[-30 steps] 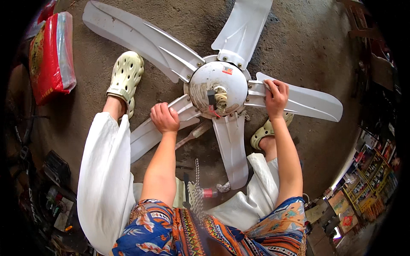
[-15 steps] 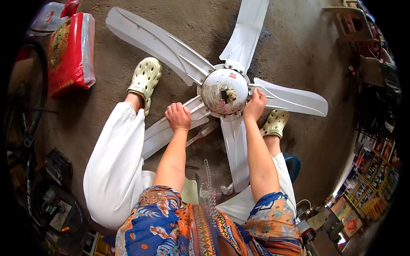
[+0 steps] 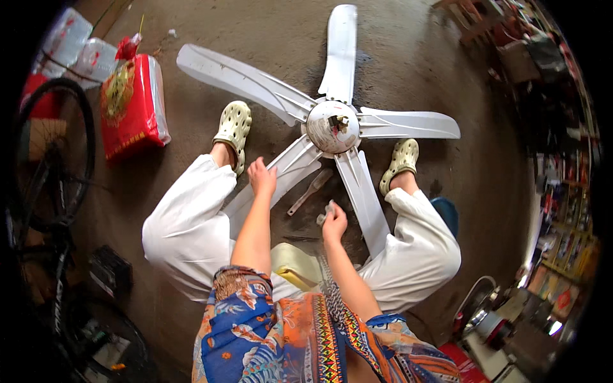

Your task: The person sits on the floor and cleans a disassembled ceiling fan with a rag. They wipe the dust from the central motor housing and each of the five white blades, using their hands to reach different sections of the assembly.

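A white five-bladed ceiling fan (image 3: pixel 348 132) lies on the floor between my feet, its round, stained hub facing up with wires and a fitting at the middle. My left hand (image 3: pixel 262 179) is at the outer edge of the lower-left fan blade (image 3: pixel 290 167), fingers bent over it, slightly blurred. Nearer my body, my right hand (image 3: pixel 334 226) pinches a small crumpled greyish rag (image 3: pixel 324 215), off the fan, between the two near blades. On the floor between those blades lies a flat brush (image 3: pixel 311 189), untouched.
My feet in pale clogs (image 3: pixel 234 131) flank the fan. A red package (image 3: pixel 133 108) and a bicycle (image 3: pixel 54 166) stand left. A dark box (image 3: pixel 110 271) sits nearby. Crowded shelves (image 3: pixel 565 223) line the right; a blue object (image 3: pixel 446 214) is beside my right leg.
My right hand has left the fan hub, come back toward my body and taken up the greyish rag. My left hand has slid slightly outward along its blade. The view has shifted.
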Action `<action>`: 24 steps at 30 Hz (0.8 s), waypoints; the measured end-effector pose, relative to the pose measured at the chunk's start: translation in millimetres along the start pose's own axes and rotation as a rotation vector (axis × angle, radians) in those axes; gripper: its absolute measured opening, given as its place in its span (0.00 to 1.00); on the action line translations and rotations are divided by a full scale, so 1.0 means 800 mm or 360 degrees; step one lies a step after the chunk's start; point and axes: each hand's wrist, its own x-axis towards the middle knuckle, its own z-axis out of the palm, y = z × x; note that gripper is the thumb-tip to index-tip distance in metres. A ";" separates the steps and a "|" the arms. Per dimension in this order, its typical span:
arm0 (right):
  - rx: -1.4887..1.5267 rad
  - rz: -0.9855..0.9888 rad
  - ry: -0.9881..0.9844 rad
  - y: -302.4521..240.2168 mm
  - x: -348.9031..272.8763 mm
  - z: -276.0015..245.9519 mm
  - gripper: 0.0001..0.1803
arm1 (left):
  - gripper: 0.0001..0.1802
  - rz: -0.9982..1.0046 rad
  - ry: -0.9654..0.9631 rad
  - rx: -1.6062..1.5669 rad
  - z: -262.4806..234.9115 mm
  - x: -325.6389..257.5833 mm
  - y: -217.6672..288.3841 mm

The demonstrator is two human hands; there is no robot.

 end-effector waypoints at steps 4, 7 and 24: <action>-0.0322 -0.0111 -0.0066 0.005 -0.045 -0.001 0.18 | 0.34 0.0114 0.0228 0.0147 -0.021 -0.051 -0.013; -0.0221 -0.0327 -0.0131 -0.004 -0.031 0.000 0.17 | 0.36 -0.0155 0.0151 0.0191 -0.016 -0.073 -0.049; -0.0305 -0.0241 -0.0003 -0.001 -0.064 -0.058 0.14 | 0.43 -0.0506 -0.0608 0.0459 -0.074 -0.061 -0.082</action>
